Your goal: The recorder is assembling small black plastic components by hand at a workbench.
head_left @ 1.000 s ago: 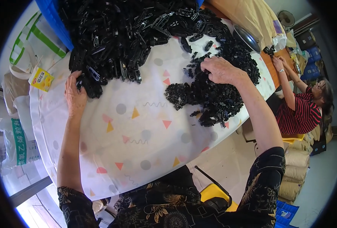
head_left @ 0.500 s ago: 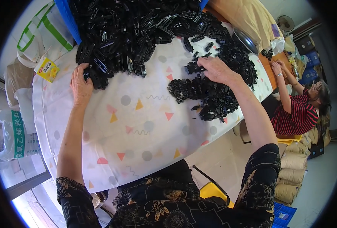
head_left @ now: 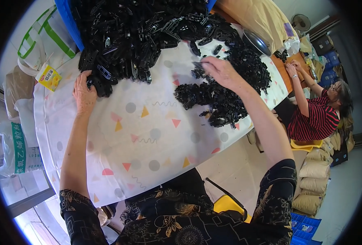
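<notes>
At the left edge of a heap of long black plastic parts (head_left: 121, 53), my left hand (head_left: 85, 93) is closed on a black plastic part (head_left: 103, 87). My right hand (head_left: 222, 73) is above the near-left side of a pile of small black plastic pieces (head_left: 246, 67). Its fingers are pinched together on a small dark plastic piece (head_left: 197, 65), blurred by motion. Below that hand, more small pieces (head_left: 213, 98) spread toward me over the patterned white tablecloth (head_left: 148, 130).
A blue bin (head_left: 69, 24) stands behind the heap. A yellow drink carton (head_left: 50, 77) and a green-edged clear bag (head_left: 58, 36) are at the left. A dark round dish (head_left: 256, 43) lies beyond the small pieces. At right, a person in a striped shirt (head_left: 313, 118) works at another table.
My right hand has lifted slightly up and left off the small pieces, with a dark piece now showing at its fingertips. My left hand stays at the heap. The view has shifted slightly.
</notes>
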A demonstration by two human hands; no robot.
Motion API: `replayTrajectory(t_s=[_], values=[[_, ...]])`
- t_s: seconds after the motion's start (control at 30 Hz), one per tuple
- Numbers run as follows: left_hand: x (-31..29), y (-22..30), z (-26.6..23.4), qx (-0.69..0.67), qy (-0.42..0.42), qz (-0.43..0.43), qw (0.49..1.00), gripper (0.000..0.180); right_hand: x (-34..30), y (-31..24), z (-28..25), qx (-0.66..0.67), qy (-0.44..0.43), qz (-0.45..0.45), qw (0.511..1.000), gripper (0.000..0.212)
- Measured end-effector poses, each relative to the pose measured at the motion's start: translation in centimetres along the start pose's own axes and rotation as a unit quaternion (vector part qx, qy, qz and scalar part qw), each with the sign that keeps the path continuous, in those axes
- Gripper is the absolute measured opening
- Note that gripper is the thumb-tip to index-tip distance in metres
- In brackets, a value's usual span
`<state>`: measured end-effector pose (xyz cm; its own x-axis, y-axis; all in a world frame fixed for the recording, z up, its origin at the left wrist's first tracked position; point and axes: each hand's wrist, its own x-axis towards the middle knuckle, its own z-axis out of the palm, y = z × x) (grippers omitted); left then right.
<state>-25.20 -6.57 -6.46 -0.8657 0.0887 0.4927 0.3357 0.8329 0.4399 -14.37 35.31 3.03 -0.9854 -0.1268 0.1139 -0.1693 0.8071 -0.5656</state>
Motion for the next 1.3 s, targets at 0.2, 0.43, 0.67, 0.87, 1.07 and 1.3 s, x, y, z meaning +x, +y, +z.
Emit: replayTrajectory(t_s=[0.2,0.43,0.67,0.87,1.07,1.3], values=[[-0.1,0.6,0.0,0.003,0.001,0.005,1.000,0.051,-0.3,1.4,-0.4,-0.101,-0.036,-0.078,0.991,0.018],[0.2,-0.6,0.4,-0.032,-0.014,-0.012,0.999,0.051,-2.8,3.1,-1.7,-0.379,-0.118,-0.111,0.911,0.019],[0.1,-0.8,0.6,-0.037,-0.017,-0.018,0.999,0.050,-0.4,2.4,-1.4,-0.422,-0.251,-0.094,0.866,0.024],[0.1,-0.3,0.1,-0.025,-0.010,-0.016,1.000,0.050,0.1,2.7,-2.1,-0.419,-0.233,-0.101,0.872,0.025],[0.1,0.0,0.1,-0.009,0.005,0.003,1.000,0.051,-0.3,4.5,-3.1,-0.160,-0.087,-0.052,0.982,0.028],[0.1,-0.3,0.3,-0.009,0.005,0.002,1.000,0.051,2.2,-0.9,1.3,0.178,0.030,0.090,0.980,0.034]])
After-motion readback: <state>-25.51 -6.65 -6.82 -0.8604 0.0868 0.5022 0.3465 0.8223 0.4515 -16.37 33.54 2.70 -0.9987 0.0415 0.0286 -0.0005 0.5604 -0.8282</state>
